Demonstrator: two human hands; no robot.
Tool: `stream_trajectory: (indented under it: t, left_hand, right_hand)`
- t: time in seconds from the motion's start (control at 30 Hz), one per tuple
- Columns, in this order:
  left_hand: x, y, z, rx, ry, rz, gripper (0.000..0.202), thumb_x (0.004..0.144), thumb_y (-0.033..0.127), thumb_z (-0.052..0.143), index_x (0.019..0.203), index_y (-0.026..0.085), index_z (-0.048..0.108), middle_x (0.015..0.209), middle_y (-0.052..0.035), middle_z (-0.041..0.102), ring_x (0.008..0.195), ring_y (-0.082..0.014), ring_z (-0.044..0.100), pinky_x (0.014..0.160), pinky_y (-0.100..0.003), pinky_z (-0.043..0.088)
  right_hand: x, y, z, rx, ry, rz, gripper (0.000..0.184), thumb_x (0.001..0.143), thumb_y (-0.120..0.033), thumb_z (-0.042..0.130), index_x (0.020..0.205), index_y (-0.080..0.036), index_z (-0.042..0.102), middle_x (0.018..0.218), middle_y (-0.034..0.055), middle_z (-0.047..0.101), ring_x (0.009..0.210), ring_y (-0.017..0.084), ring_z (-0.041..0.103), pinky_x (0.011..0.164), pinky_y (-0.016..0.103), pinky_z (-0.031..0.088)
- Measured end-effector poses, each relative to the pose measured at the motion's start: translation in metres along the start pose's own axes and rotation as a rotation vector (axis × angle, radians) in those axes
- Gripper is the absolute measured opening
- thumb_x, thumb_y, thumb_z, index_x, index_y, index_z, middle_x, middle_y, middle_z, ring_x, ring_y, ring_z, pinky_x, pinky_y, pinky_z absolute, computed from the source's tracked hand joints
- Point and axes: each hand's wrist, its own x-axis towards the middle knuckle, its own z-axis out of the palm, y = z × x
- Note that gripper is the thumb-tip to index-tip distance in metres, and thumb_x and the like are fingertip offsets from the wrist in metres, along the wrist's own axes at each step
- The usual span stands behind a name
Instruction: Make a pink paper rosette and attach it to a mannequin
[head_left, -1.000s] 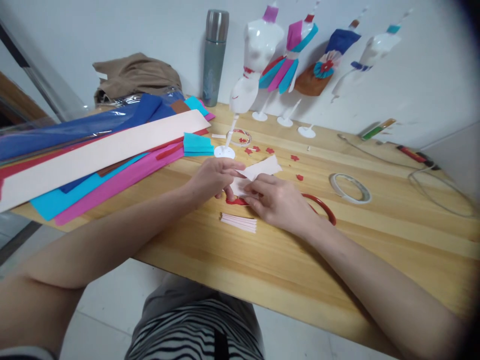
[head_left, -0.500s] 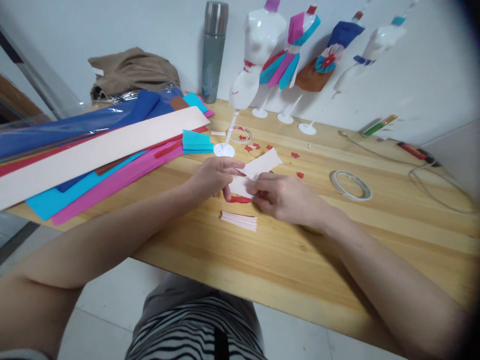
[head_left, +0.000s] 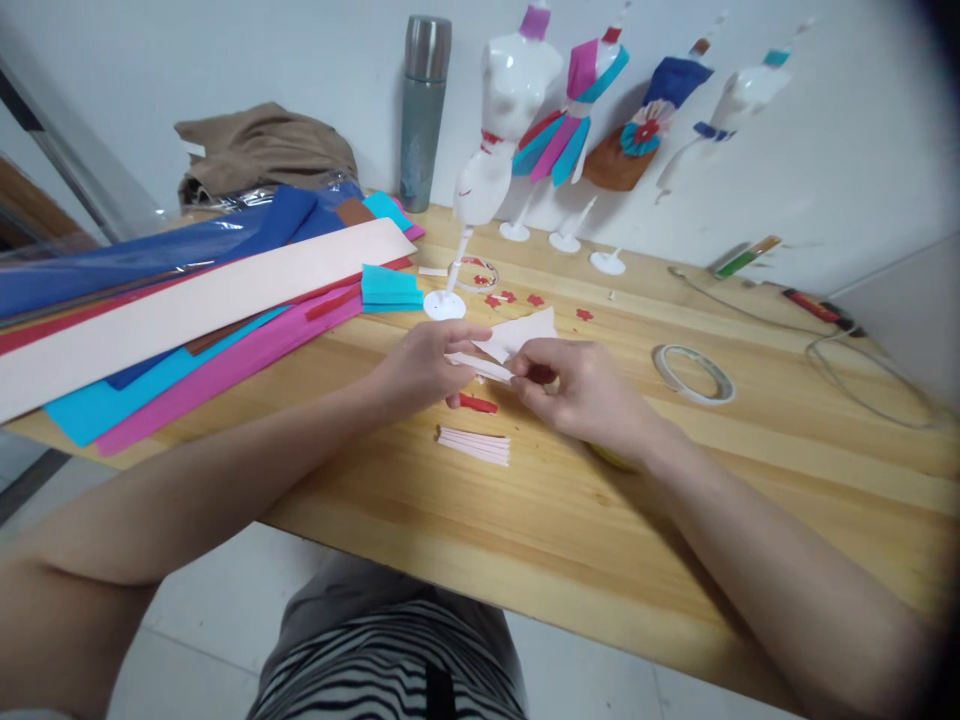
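Note:
A narrow pale pink strip point(head_left: 486, 368) of paper or felt is stretched between my two hands. My left hand point(head_left: 420, 368) holds its left end, the index finger reaching out above it. My right hand point(head_left: 577, 390) pinches the right end between thumb and fingers. Just behind lies a wider pale pink piece point(head_left: 529, 330); whether it joins the strip I cannot tell. On the table below are a small red strip point(head_left: 478, 404) and a pleated pale pink piece point(head_left: 474, 446). Something yellow point(head_left: 616, 458) is mostly hidden under my right wrist.
Coloured sheets and strips point(head_left: 225, 285) pile up at the left. A white dress-form figure point(head_left: 510, 100) stands behind my hands, near several others and a flask point(head_left: 426, 115). Small red flowers point(head_left: 535, 300) are scattered around. A tape roll point(head_left: 694, 374) and a cable point(head_left: 750, 305) lie right.
The narrow strip now shows separately in front of the wider piece, with a gap between them. My right hand has moved slightly right, and the view has shifted a little.

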Motion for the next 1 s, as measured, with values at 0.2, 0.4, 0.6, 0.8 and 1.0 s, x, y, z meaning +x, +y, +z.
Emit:
stream_trajectory:
  t: [0.2,0.4,0.6,0.8,1.0]
  left_hand:
    - [0.002,-0.012,0.004,0.053,0.053,0.159,0.037,0.069,0.000,0.061,0.103,0.010,0.069,0.073,0.0005,0.073,0.044,-0.0062,0.061,0.049,-0.016,0.051]
    - [0.000,-0.006,0.005,0.037,0.073,0.156,0.026,0.068,0.002,0.064,0.091,0.011,0.068,0.069,0.0024,0.068,0.046,-0.0069,0.063,0.047,-0.014,0.049]
    - [-0.001,-0.003,0.005,0.024,0.086,0.130,0.024,0.069,0.001,0.064,0.090,0.012,0.066,0.073,0.0033,0.066,0.043,-0.0051,0.061,0.043,-0.013,0.046]
    - [-0.003,-0.006,0.006,0.029,0.098,0.144,0.018,0.071,0.004,0.063,0.086,0.013,0.065,0.075,0.0023,0.066,0.046,-0.0069,0.062,0.046,-0.015,0.048]
    - [-0.006,-0.006,0.009,-0.002,0.081,0.204,0.015,0.072,0.009,0.064,0.085,0.014,0.065,0.069,0.0036,0.065,0.049,-0.0072,0.061,0.049,-0.016,0.049]
  right_hand:
    - [-0.004,-0.002,0.009,-0.027,0.121,-0.099,0.007,0.075,-0.014,0.052,0.073,-0.019,0.055,0.066,0.0024,0.060,0.055,0.015,0.052,0.056,0.028,0.038]
    - [-0.006,-0.003,0.015,-0.052,0.176,-0.151,0.008,0.076,-0.014,0.051,0.072,-0.020,0.054,0.066,0.0026,0.060,0.056,0.015,0.055,0.054,0.028,0.038]
    - [-0.007,-0.006,0.016,-0.116,0.223,-0.230,0.013,0.080,-0.011,0.049,0.072,-0.021,0.052,0.066,0.0036,0.059,0.057,0.017,0.056,0.054,0.030,0.040]
    - [-0.010,-0.008,0.021,-0.094,0.304,-0.251,0.018,0.084,-0.025,0.061,0.101,-0.021,0.057,0.078,0.0059,0.065,0.068,0.022,0.062,0.059,0.034,0.046]
    - [-0.010,-0.013,0.024,0.127,0.314,-0.136,0.030,0.084,-0.018,0.060,0.114,-0.024,0.059,0.085,0.0030,0.070,0.067,0.018,0.064,0.065,0.033,0.052]
